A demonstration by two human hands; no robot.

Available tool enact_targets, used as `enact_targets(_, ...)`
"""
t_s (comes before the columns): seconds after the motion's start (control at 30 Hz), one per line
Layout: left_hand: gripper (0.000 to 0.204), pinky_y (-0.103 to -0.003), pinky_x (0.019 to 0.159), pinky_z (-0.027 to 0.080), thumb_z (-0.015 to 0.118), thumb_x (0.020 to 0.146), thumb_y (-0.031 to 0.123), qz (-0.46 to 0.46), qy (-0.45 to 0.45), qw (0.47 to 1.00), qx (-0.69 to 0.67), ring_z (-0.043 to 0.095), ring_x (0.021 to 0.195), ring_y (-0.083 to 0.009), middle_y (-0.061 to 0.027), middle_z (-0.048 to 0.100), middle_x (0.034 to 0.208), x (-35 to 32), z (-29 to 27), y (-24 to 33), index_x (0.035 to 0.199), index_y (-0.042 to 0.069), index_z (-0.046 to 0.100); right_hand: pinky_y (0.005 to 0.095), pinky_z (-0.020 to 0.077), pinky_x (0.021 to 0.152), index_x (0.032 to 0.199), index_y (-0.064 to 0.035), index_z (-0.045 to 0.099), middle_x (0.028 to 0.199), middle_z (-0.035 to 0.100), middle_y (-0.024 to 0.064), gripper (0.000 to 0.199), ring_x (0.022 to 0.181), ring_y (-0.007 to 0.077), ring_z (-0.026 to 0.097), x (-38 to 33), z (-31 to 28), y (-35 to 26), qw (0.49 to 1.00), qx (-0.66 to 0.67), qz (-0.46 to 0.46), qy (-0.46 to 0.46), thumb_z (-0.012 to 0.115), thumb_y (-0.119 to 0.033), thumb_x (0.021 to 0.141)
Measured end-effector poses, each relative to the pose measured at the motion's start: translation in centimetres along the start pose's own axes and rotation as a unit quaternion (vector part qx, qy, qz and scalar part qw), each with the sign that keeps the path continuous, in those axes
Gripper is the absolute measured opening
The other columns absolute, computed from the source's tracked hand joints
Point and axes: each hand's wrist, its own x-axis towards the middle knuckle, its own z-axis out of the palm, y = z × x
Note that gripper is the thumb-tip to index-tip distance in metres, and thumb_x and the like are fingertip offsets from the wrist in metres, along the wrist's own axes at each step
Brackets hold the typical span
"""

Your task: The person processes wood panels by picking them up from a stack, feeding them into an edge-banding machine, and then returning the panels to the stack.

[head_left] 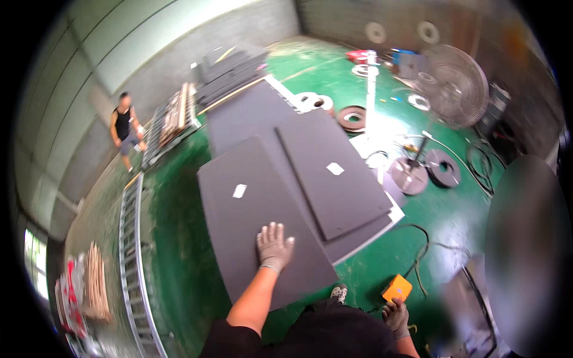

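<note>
My left hand, in a pale work glove, lies flat with its fingers stretched on a dark grey panel. A small white label sits on that panel beyond my fingers. To its right, a second dark grey panel with its own white label rests on a larger sheet. Low at the right, my gloved right hand has curled fingers. They meet the lower edge of an orange box with a dark cable; whether they grip it is unclear.
A standing fan and coils of edging strip stand on the green floor at right. Cables trail nearby. A metal roller conveyor runs along the left. Another person is at far left. Stacked dark panels lie behind.
</note>
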Motion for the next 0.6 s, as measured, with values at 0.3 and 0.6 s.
enact_targets(0.3,0.068,-0.051,0.118,0.017,0.044,0.094,0.051,0.001,-0.020,1.000,-0.010,0.026,0.144,-0.0351,-0.0135,0.032,0.156,0.1,-1.5,0.7,0.149,0.011,0.038,0.0468,0.0493,0.096,0.131,-0.0010,0.035,0.131,0.051,0.0188,0.095,0.115,0.0347,0.057,23.1,24.6,-1.2,0.881,-0.322,-0.108,0.329,0.078,-0.062,0.073)
enact_targets(0.6,0.065,-0.051,0.118,0.018,0.045,0.095,0.050,-0.004,-0.021,0.999,-0.031,0.027,0.144,-0.0358,-0.0141,0.034,0.154,-0.2,-2.0,0.7,0.146,0.010,0.041,0.0434,0.0539,0.085,0.122,0.0020,0.047,0.119,0.060,0.0189,0.061,0.101,0.0351,0.063,23.9,20.7,-0.1,0.861,-0.356,-0.275,0.235,0.072,-0.042,0.087)
